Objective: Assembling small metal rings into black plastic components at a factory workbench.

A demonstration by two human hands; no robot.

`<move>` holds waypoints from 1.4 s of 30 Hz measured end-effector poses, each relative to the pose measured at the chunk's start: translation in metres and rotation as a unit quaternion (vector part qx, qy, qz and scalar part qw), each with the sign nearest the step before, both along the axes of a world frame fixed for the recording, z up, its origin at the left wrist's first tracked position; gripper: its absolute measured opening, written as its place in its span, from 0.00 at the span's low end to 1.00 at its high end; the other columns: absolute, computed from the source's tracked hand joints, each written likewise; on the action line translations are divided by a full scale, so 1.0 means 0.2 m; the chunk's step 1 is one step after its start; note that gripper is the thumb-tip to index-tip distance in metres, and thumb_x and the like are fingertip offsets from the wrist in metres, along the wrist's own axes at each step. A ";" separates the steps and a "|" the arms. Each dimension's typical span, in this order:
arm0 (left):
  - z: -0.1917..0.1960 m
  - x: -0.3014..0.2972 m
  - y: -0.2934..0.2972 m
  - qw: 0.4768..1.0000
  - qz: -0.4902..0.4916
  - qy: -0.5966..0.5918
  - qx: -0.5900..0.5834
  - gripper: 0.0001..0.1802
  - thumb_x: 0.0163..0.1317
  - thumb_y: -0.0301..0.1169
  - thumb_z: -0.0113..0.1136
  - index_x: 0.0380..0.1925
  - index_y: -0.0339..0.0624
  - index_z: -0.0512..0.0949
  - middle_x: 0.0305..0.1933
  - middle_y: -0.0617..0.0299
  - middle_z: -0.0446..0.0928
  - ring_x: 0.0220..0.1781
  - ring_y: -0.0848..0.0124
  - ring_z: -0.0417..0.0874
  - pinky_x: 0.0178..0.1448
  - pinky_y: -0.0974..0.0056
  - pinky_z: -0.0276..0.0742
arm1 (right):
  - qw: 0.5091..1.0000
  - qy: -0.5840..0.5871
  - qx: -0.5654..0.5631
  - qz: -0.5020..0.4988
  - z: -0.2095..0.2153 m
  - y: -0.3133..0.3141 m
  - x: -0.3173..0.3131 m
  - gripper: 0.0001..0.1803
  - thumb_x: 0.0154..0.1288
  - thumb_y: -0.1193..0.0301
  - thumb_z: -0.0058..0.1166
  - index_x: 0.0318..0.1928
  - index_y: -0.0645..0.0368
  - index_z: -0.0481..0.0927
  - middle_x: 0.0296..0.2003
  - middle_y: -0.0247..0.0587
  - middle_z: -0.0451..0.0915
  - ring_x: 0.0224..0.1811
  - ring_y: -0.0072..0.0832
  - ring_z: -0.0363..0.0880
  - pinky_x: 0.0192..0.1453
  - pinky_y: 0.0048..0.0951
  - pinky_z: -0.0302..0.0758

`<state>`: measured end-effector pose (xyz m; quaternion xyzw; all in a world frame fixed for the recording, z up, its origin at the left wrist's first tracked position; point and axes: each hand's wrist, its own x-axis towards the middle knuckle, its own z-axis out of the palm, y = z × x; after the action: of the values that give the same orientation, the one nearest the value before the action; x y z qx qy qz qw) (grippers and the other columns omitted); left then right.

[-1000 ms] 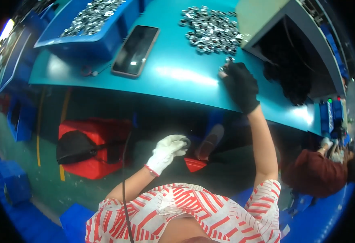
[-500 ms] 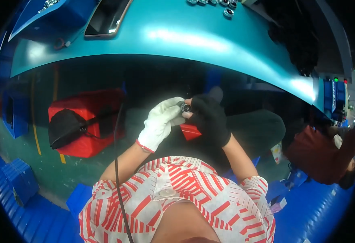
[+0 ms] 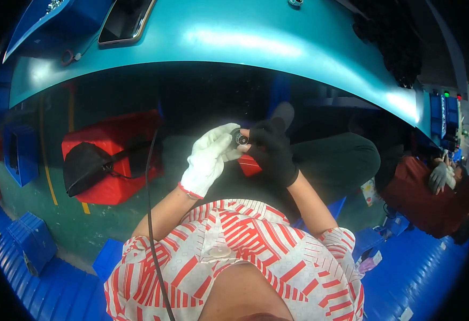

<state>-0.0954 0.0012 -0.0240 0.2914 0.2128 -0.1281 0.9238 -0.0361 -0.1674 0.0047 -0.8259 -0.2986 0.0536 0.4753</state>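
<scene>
Both hands meet in front of my body, below the near edge of the workbench. My left hand [image 3: 209, 155], in a white knit glove with a red cuff, is closed on the left side of a small round black-and-silver part [image 3: 242, 139]. From the other side my right hand [image 3: 269, 150] pinches the same part; its black glove leaves the fingertips bare. The part's round dark face with a pale centre points up, and the fingers cover its sides. Its exact kind is too small to make out.
Ahead curves a teal workbench [image 3: 234, 37] with a phone [image 3: 126, 21], a blue bin [image 3: 58, 27] and a small metal part [image 3: 295, 2]. On the floor at left, a black bag [image 3: 87, 168] lies against a red container [image 3: 122, 192]. A dark cable [image 3: 151, 224] hangs beside my left arm. Another person [image 3: 422, 198] sits at right.
My hands stay together on the part, shifted slightly left and up in the picture. The bench has slid upward in view, leaving fewer metal parts visible. The other person's gloved hand now shows.
</scene>
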 end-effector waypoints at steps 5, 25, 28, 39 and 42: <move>0.05 0.01 -0.03 0.987 -0.042 -0.003 0.154 0.22 0.59 0.22 0.58 0.54 0.30 0.69 0.45 0.53 0.76 0.41 0.67 0.82 0.48 0.64 0.81 | 0.997 -0.034 -0.057 0.029 -0.01 0.01 -0.02 0.19 0.51 0.74 0.65 0.46 0.57 0.79 0.38 0.41 0.77 0.36 0.33 0.79 0.35 0.28 0.74; 0.02 -0.02 0.01 0.728 -0.068 -0.275 0.624 0.22 0.54 0.21 0.63 0.50 0.32 0.71 0.46 0.48 0.79 0.41 0.66 0.84 0.43 0.67 0.79 | 0.993 -0.083 -0.075 0.048 -0.06 0.03 -0.03 0.15 0.52 0.78 0.58 0.41 0.57 0.73 0.35 0.43 0.77 0.33 0.41 0.79 0.34 0.36 0.74; 0.05 0.00 0.00 0.780 -0.068 -0.219 0.582 0.18 0.55 0.24 0.61 0.47 0.34 0.74 0.42 0.48 0.79 0.41 0.59 0.84 0.45 0.63 0.78 | 0.996 -0.033 -0.069 0.041 -0.07 0.05 -0.03 0.14 0.52 0.77 0.59 0.41 0.58 0.74 0.35 0.44 0.78 0.34 0.41 0.79 0.36 0.35 0.75; 0.11 0.07 0.03 0.876 -0.182 -0.040 0.444 0.19 0.59 0.25 0.58 0.51 0.30 0.71 0.42 0.53 0.78 0.36 0.74 0.81 0.41 0.72 0.77 | 0.996 -0.022 -0.078 0.032 -0.07 0.03 -0.02 0.15 0.55 0.75 0.60 0.43 0.61 0.75 0.36 0.48 0.80 0.35 0.41 0.81 0.39 0.33 0.76; 0.07 0.08 0.01 0.930 -0.149 -0.023 0.336 0.20 0.60 0.26 0.57 0.52 0.29 0.70 0.42 0.53 0.78 0.39 0.73 0.81 0.41 0.72 0.78 | 0.997 0.071 -0.031 -0.017 -0.08 0.04 -0.04 0.17 0.55 0.74 0.60 0.45 0.62 0.74 0.37 0.47 0.80 0.37 0.38 0.81 0.42 0.32 0.76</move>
<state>-0.0796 0.0042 -0.0096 0.6156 0.1761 -0.1784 0.7471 -0.0443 -0.1594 -0.0118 -0.8396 -0.2480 0.1131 0.4699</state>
